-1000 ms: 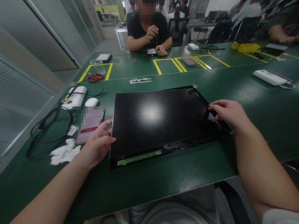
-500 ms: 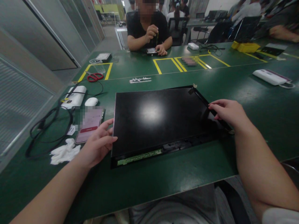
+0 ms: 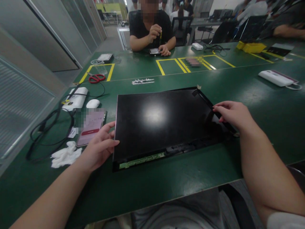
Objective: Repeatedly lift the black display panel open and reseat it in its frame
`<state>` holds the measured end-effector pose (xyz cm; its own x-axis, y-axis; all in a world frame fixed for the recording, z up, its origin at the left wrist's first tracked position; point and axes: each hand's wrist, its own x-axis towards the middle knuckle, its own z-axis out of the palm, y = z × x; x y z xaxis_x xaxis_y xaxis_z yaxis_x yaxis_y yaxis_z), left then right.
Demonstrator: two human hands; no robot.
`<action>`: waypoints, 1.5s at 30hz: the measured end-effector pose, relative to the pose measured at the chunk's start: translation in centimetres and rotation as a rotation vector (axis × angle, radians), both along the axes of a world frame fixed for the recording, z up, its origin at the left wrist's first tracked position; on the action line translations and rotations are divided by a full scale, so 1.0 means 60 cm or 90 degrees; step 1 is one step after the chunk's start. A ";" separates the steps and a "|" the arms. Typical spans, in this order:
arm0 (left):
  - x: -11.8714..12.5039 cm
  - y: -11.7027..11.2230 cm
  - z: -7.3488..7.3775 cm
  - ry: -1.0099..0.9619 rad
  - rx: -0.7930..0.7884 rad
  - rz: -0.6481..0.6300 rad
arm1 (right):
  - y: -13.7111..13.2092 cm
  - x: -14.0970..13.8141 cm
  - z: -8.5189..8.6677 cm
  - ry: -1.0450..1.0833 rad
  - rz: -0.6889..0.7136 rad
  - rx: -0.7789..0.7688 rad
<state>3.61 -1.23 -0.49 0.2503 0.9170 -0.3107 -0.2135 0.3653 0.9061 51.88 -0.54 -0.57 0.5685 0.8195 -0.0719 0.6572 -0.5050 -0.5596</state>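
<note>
A dark, glossy LCD screen panel [image 3: 143, 130] lies in a shallow black cover [image 3: 205, 100] on the green table. Its left side sits slightly raised, and a bright reflection shows in its middle. Along the near edge a narrow green circuit board [image 3: 141, 160] is exposed. My left hand [image 3: 101, 144] grips the panel's left edge, thumb on top and the other fingers partly hidden behind the edge. At the right side, my right hand [image 3: 234, 115] pinches the rim of the black cover between thumb and fingers.
Left of the panel lie a phone [image 3: 91, 128], a crumpled white tissue [image 3: 67, 155], a white mouse [image 3: 92, 103], a black cable [image 3: 35, 135] and red-handled scissors [image 3: 97, 78]. Small screws lie on a white strip [image 3: 143, 81] beyond. Opposite, a co-worker [image 3: 152, 35] handles a small device.
</note>
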 end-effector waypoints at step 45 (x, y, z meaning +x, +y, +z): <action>-0.006 -0.008 -0.013 0.178 0.221 0.027 | -0.006 -0.006 0.017 -0.002 -0.017 -0.019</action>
<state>3.22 -1.73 -1.27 0.1608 0.9864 -0.0330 0.0495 0.0254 0.9985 51.52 -0.87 0.47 0.5903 0.8016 -0.0947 0.6451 -0.5390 -0.5416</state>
